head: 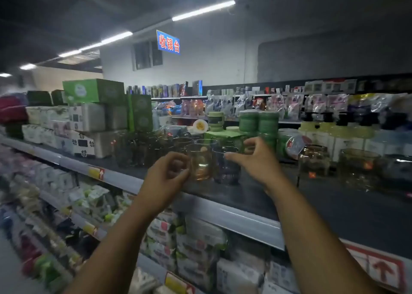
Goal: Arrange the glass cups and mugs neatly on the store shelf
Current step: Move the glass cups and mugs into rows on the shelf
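An amber glass mug [200,163] stands on the dark top shelf [334,206]. A darker clear glass cup [227,171] stands touching its right side. My left hand [167,175] has its fingers curled against the amber mug's left side, where they seem to grip its handle. My right hand [254,157] reaches in from the right, its index fingertip on the dark cup's rim and its thumb raised. More glass cups [142,148] stand in a cluster behind and to the left. The picture is blurred.
Two wide glass jars [314,160] [359,166] stand to the right on the shelf. Stacked boxes [89,119] fill the left end, with green lidded tubs [258,124] behind the cups. The metal shelf edge [234,218] runs in front, above packed goods [196,244].
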`<state>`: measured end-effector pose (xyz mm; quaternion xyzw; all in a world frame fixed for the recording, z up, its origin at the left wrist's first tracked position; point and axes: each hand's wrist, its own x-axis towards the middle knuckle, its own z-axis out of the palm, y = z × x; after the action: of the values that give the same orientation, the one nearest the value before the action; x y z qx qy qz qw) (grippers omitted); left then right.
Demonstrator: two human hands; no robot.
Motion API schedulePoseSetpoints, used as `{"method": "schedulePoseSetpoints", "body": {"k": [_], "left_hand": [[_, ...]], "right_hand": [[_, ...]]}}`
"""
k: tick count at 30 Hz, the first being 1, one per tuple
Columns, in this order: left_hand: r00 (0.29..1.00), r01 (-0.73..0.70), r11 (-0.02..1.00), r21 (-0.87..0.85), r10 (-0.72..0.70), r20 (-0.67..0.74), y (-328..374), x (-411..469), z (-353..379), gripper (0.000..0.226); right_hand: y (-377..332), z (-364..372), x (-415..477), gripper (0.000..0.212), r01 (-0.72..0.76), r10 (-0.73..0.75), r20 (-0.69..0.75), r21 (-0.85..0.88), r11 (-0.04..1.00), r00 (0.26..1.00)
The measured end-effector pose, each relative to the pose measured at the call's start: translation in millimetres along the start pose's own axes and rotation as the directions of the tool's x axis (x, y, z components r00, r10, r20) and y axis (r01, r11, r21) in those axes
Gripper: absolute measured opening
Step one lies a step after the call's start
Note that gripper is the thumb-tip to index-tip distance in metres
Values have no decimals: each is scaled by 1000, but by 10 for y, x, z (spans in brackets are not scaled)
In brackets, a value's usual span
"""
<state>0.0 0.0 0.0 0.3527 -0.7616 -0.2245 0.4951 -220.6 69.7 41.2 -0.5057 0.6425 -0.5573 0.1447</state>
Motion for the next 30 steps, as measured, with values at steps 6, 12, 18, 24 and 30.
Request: {"method": "schedulePoseSetpoints", "body": {"k": [6,12,18,24,30], "left_hand": [[997,-21,948,317,-6,83,-113,269,318,51],[993,-46,882,468,-10,115,-196,421,404,64],[998,-52,877,478,30,53,-296,501,423,59],[996,-90,968,233,81,48,-386,497,281,53],[984,-8,997,-76,22,175,-353,529,225,64]], "right_hand": [[123,349,138,118,-66,77,46,-204,977,996],[207,311,88,88,-71,65,-35,-238,969,997],[142,197,-93,124,-164,167,-29,-422,892,986],[92,-203,-352,85,-207,205,-29,-196,958,978],[304,-207,-81,37,-157,144,-118,-106,982,982]]}}
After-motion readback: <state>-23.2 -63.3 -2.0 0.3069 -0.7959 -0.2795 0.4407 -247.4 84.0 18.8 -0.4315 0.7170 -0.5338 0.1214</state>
